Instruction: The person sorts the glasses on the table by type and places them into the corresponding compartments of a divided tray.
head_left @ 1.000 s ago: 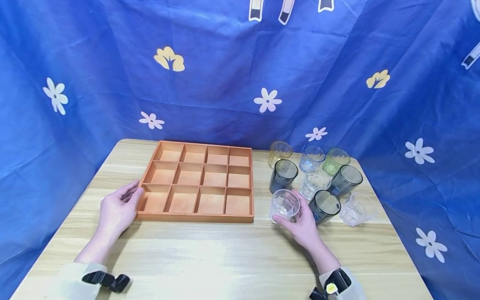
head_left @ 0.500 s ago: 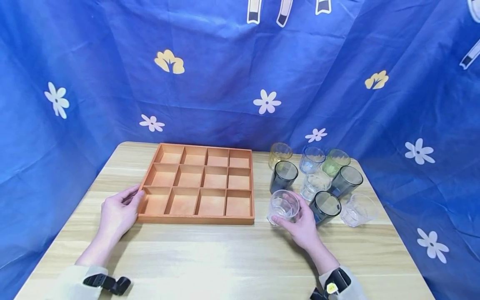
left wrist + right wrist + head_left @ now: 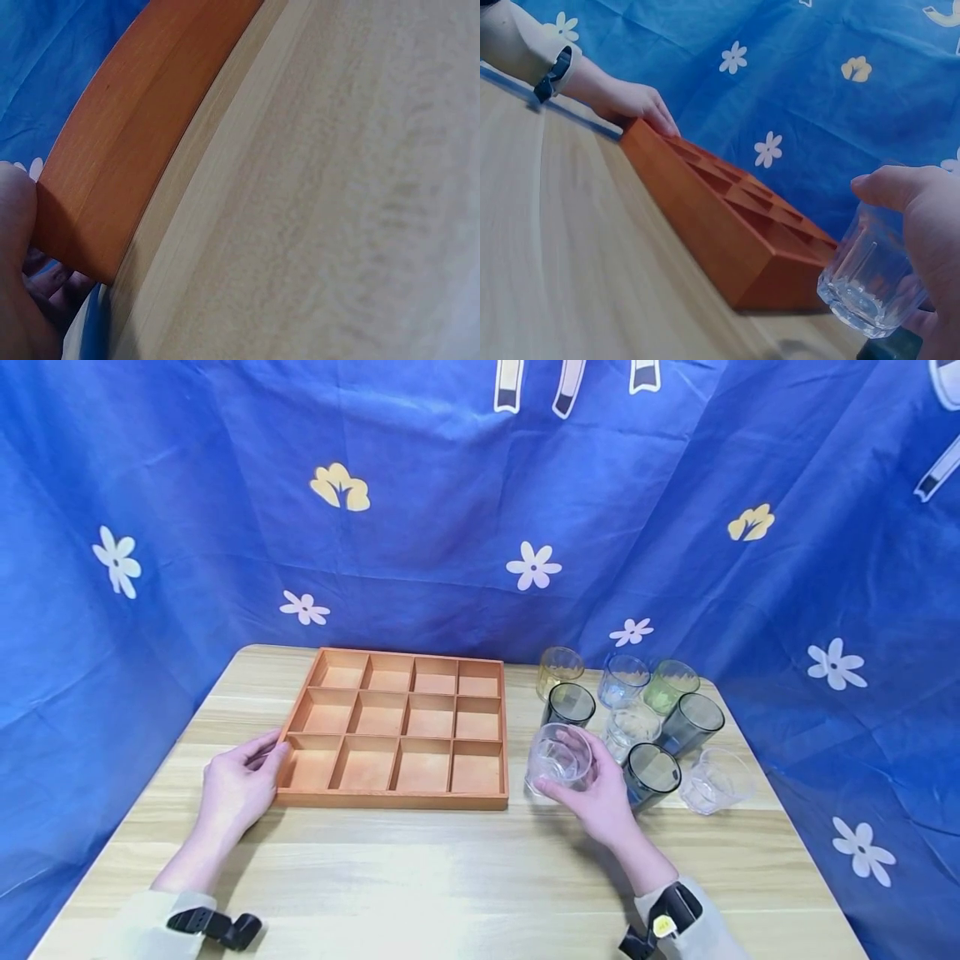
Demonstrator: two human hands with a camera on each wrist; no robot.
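Observation:
A clear tumbler [image 3: 551, 764] is held in my right hand [image 3: 606, 797], thumb on the near side and fingers round the far side. The right wrist view shows the tumbler [image 3: 866, 277] raised off the table, slightly tilted. At the left, my left hand [image 3: 234, 789] grips the front left corner of an orange-brown wooden compartment tray [image 3: 390, 802]. Its compartments hold nothing. In the left wrist view, the thumb and fingers lie on either side of the tray's corner [image 3: 112, 195].
Right of the tray stand several tumblers: yellow [image 3: 559, 672], blue [image 3: 624, 681], green [image 3: 672, 685], clear [image 3: 632, 731] and smoky grey [image 3: 651, 777]. Another clear tumbler [image 3: 716, 781] stands near the table's [image 3: 420, 877] right edge. A blue patterned cloth [image 3: 420, 552] hangs behind.
The right hand has lifted the clear tumbler and shifted it slightly left and away, now partly in front of a grey tumbler. The left hand stays at the tray corner.

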